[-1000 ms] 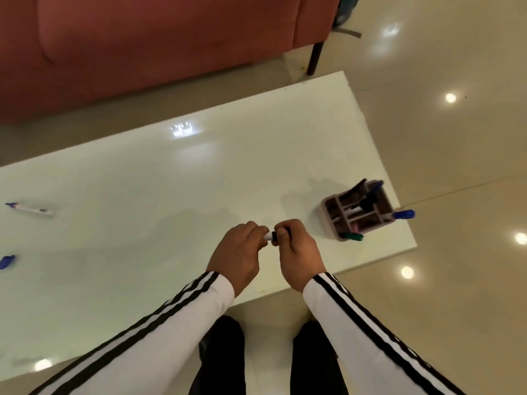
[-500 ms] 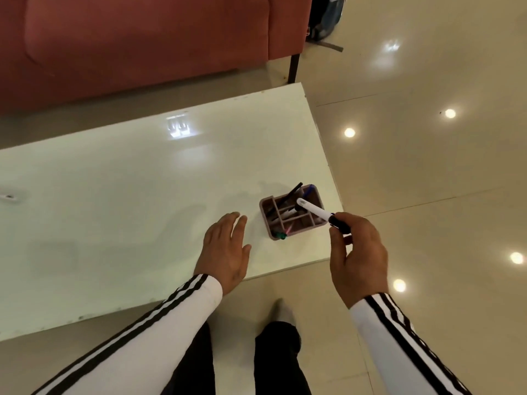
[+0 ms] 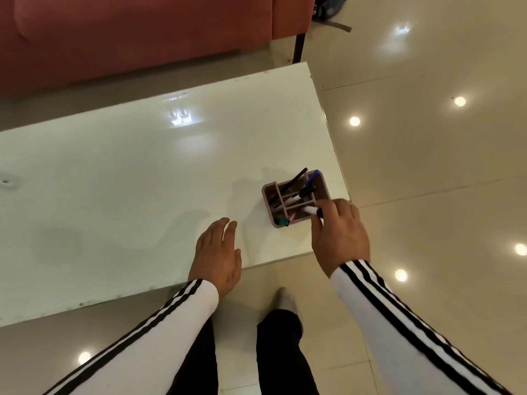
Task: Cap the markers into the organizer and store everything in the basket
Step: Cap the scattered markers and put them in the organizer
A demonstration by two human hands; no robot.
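A person in a white, black-striped sleeve (image 3: 405,323) lowers a white marker (image 3: 310,209) over a mauve desk organizer (image 3: 267,195) that stands near the front right corner of a glossy white worktop (image 3: 114,181). The right hand (image 3: 339,240) pinches the marker by its black-capped end between thumb and fingertips, and the white barrel slants over the organizer's near right compartment; how deep it sits cannot be told. The left hand (image 3: 216,258) is released, palm down with fingers straight and together, over the worktop's front edge, left of the organizer and apart from it. Inside the organizer lean a black pen (image 3: 296,178), a blue pen (image 3: 314,176), another black-capped white marker (image 3: 298,195) and, at the near corner, a green-capped marker (image 3: 284,222). A red sofa (image 3: 128,29) stands beyond the worktop on the polished tile floor (image 3: 427,172).
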